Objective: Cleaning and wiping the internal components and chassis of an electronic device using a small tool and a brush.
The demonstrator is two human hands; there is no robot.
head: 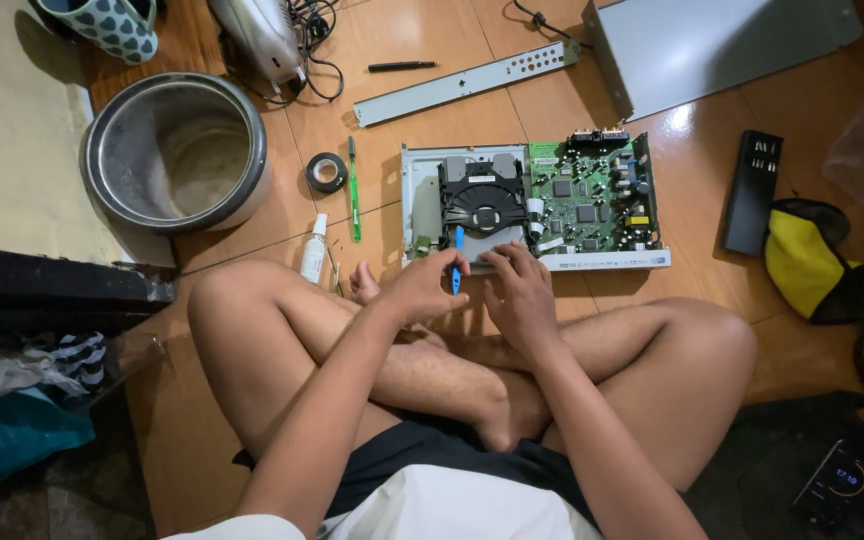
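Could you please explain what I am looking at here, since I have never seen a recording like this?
This single picture comes from a camera worn on a person's head, looking down at their own crossed legs and two bare hands; no machine is involved. The person sits on a wooden floor. In front of them lies an opened disc player, showing a black disc drive and a green circuit board. The left hand holds a small blue tool at the player's front edge, and the right hand rests on that edge beside it. Nearby lie a metal pot, a roll of black tape, a green screwdriver, a small white bottle and the grey metal cover.
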